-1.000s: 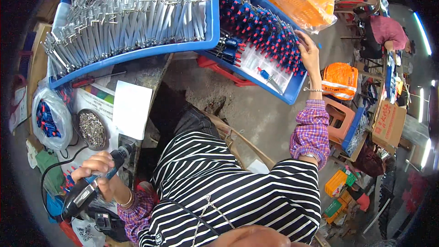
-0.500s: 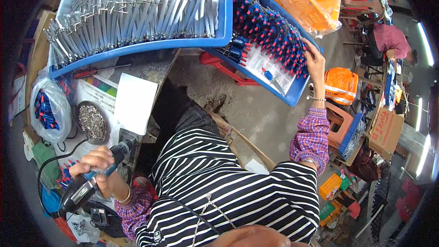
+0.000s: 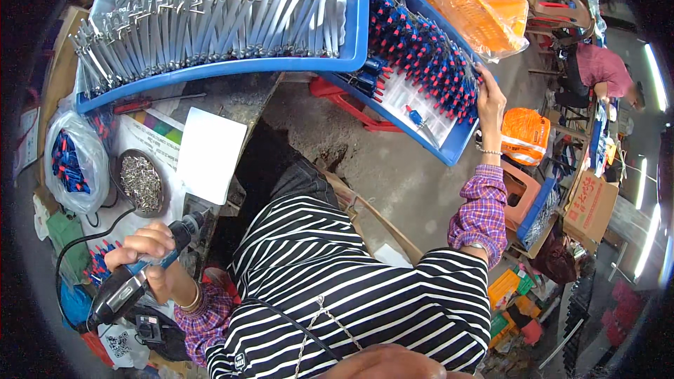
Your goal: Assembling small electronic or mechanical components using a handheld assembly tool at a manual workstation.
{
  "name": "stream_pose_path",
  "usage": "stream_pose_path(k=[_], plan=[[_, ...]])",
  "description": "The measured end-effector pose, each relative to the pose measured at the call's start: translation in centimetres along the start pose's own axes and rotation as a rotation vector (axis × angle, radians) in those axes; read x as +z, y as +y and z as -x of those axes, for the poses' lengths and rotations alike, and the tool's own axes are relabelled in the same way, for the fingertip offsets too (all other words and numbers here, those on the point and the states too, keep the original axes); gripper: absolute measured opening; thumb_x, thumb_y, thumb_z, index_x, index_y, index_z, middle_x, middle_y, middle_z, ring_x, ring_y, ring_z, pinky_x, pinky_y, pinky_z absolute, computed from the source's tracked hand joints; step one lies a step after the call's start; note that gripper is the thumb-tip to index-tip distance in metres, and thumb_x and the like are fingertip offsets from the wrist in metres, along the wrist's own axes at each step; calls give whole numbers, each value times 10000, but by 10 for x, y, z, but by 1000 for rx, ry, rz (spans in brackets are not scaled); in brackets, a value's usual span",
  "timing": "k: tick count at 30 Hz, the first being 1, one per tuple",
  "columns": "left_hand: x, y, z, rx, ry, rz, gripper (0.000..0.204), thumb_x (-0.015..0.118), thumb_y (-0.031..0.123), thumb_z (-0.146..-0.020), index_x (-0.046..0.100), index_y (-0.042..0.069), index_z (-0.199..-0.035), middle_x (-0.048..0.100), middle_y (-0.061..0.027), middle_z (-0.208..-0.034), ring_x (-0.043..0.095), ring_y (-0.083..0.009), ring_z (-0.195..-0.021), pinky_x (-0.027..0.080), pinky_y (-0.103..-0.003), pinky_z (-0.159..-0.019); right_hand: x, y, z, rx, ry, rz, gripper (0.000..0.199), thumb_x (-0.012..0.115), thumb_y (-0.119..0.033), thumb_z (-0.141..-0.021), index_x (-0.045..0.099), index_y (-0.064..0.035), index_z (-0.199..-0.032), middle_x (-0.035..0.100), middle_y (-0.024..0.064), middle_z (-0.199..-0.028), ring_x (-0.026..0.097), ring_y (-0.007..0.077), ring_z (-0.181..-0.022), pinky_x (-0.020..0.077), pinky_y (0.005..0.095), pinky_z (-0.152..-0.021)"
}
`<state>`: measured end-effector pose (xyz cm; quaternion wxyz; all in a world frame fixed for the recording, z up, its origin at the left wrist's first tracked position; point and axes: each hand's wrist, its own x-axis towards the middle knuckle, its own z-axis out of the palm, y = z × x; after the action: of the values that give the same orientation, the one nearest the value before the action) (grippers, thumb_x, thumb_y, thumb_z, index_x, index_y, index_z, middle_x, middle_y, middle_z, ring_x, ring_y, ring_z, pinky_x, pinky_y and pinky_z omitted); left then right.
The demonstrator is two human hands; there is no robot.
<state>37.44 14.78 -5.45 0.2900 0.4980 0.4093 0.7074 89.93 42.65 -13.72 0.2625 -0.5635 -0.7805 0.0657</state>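
Note:
My left hand [image 3: 144,253] is wrapped around a corded power drill [image 3: 125,296] above the bench at lower left, its chuck pointing up and right. My right hand [image 3: 491,109] reaches to the right side of a blue tray [image 3: 455,153]. Its fingertips are bent in at the end of dense rows of small tools with blue and red handles [image 3: 425,52]; whatever they grip is hidden. One such tool [image 3: 417,118] lies apart on the tray's pale liner. A larger blue tray [image 3: 246,65] at upper left holds many upright metal strips [image 3: 232,24].
On the bench are a dark bowl of small metal fasteners [image 3: 142,184], a clear bag of blue and red parts [image 3: 69,165], a white pad [image 3: 210,154] and a screwdriver [image 3: 133,106]. Orange crates [image 3: 484,0] stand beyond the right tray. Another person [image 3: 602,70] sits far right.
My right hand has shifted slightly down and right along the tray's edge. The view has shifted a little. My left hand keeps its hold on the drill.

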Motion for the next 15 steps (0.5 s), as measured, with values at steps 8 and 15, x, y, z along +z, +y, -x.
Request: stream_pose_path(k=[8,15], plan=[[1,1,-2,-18,16,-20,344,640,165,-821,368,56,-1002,499,-115,-714,533,-233,-609,422,-379,-573,10,1,13,112,21,-209,300,472,29,-876,602,-26,-1140,639,117,-1126,597,194,-1068,449,293,-902],[-1,-1,-3,-31,-50,9,304,581,164,-844,392,70,-1064,490,-106,-738,500,-219,-650,387,-372,-611,0,-29,18,165,196,-151,295,462,18,-892,601,1,-1151,646,97,-1092,599,162,-1025,441,278,-900]])
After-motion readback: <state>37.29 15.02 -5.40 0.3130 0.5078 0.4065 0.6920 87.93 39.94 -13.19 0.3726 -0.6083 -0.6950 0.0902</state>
